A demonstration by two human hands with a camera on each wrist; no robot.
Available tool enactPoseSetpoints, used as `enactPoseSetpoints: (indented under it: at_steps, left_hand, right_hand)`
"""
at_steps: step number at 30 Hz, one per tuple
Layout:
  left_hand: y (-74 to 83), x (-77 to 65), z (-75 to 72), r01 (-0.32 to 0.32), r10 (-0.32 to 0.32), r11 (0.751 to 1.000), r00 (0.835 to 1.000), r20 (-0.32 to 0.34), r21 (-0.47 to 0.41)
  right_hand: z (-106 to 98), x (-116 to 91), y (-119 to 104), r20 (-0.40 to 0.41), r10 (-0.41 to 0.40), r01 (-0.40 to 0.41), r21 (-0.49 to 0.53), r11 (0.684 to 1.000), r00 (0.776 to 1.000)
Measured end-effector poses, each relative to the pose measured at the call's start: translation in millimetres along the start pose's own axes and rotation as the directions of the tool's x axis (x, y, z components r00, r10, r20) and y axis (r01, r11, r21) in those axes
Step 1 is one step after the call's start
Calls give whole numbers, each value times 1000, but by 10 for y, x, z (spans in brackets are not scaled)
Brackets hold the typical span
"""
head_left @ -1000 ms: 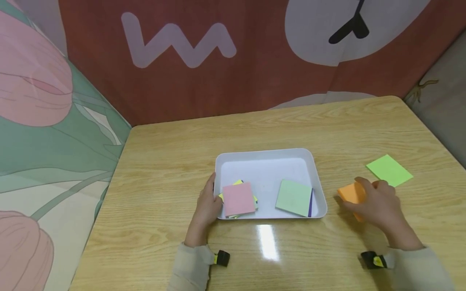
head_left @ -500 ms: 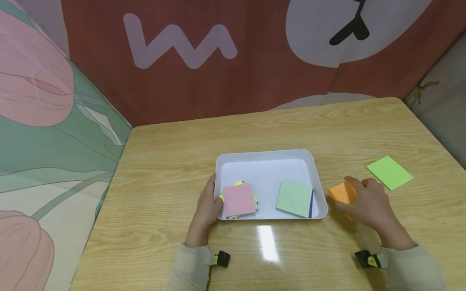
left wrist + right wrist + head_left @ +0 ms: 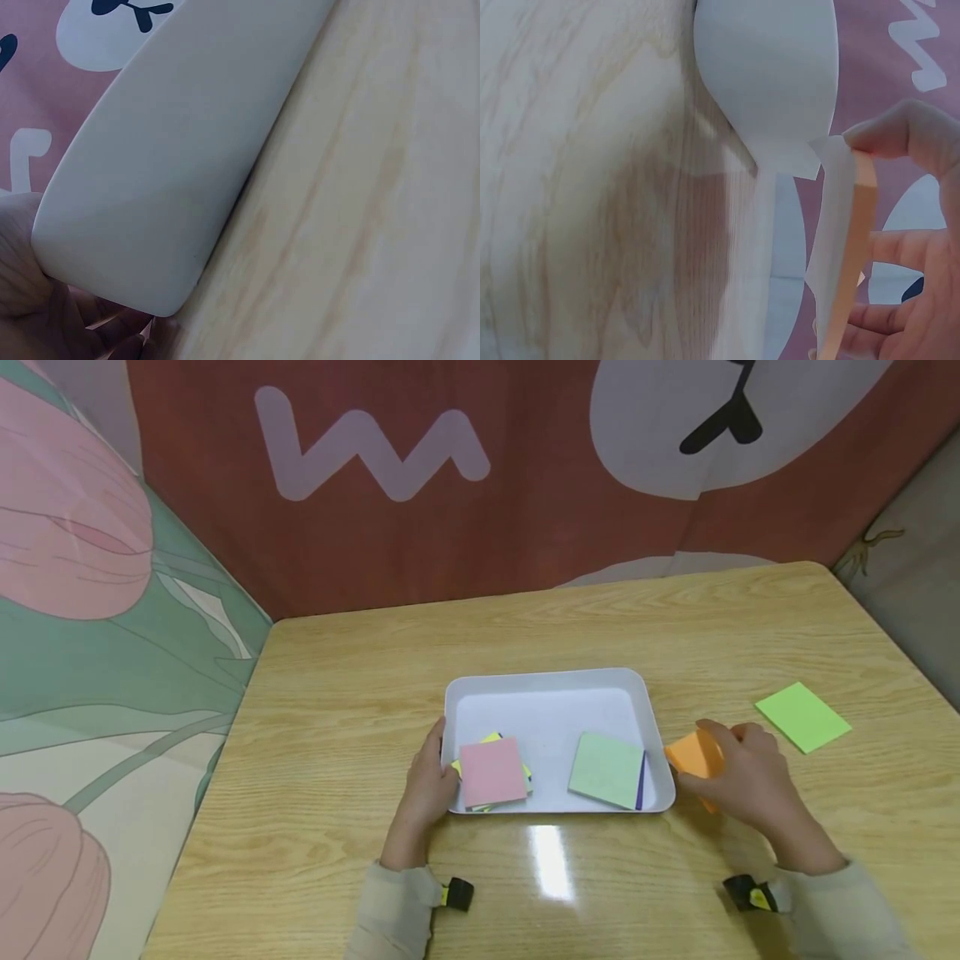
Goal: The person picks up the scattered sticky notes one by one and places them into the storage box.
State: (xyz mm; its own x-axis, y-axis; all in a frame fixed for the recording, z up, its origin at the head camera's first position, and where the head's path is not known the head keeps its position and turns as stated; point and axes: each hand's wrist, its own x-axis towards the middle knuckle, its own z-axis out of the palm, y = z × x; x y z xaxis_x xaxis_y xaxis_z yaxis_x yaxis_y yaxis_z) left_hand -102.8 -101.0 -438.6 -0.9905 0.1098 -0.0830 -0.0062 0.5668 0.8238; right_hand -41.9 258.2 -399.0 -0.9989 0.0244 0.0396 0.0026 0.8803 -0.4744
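In the head view my right hand [image 3: 742,777] pinches an orange sticky note pad [image 3: 693,756] beside the right end of a white tray [image 3: 540,681]. The right wrist view shows the thumb at one end of the orange pad [image 3: 859,225] and the fingers along its face, its pale underside tilted and lifted at the corners. My left hand [image 3: 429,781] holds the tray's left wall, fingers along the outside. Inside the tray lie a pink pad [image 3: 492,772] over yellow and green ones, and a pale green pad [image 3: 606,768] over a purple one.
A bright green sticky note pad [image 3: 802,717] lies on the wooden table [image 3: 337,693], right of the tray and beyond my right hand. Printed fabric [image 3: 525,527] hangs behind the table's far edge and along its left side.
My right hand has moved left with the orange pad, from near the bright green pad to close by the tray's right end. The left hand and tray stay where they were.
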Motion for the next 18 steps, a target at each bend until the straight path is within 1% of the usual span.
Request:
enactPoseSetpoints:
  at_steps: [4, 9, 13, 18]
  left_hand:
    - [-9, 9, 3, -8, 8, 1000, 1000, 2, 6]
    - [-14, 13, 3, -2, 2, 1000, 1000, 2, 12]
    - [-9, 12, 4, 1, -1, 1000, 1000, 3, 10]
    - [-19, 5, 5, -1, 1, 1000, 1000, 5, 14]
  right_hand:
    - [-2, 6, -21, -6, -9, 9, 2, 1000, 1000]
    - [2, 12, -38, -15, -22, 22, 1, 1000, 1000]
    - [9, 15, -62, -36, -48, 49, 12, 999, 998]
    - [17, 18, -115, -27, -63, 64, 38, 997, 998]
